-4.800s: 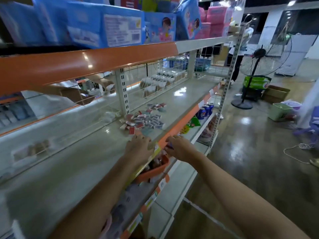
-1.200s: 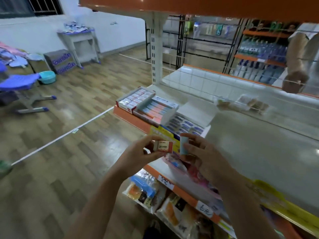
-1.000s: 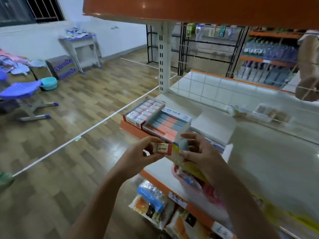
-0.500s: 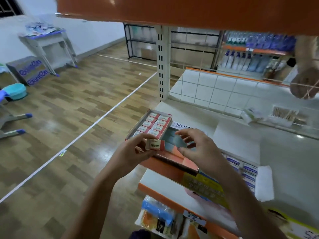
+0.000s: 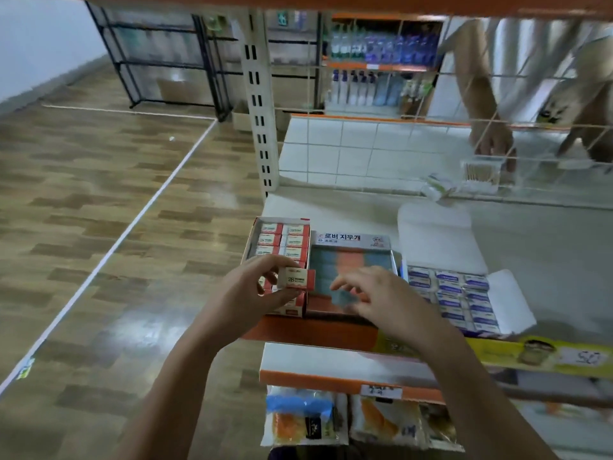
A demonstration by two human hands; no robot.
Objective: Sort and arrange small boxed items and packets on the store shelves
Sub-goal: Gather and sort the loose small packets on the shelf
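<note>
Our left hand [image 5: 255,293] pinches a red-and-cream eraser [image 5: 296,279]; our right hand [image 5: 381,298] grasps a blue one [image 5: 343,297]. Let's seat each flat in its matching display box [image 5: 282,247], edges squared.

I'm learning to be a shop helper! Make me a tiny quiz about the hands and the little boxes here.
1. True or false: the left hand pinches a small red-and-cream 2B eraser box.
2. Which display tray is the right hand over? A) red-and-cream boxes B) blue and orange erasers C) white-and-blue boxes
3. Fill in: the tray of white-and-blue boxes sits to the ____ of the others.

Key: 1 true; 2 B; 3 right.
</note>
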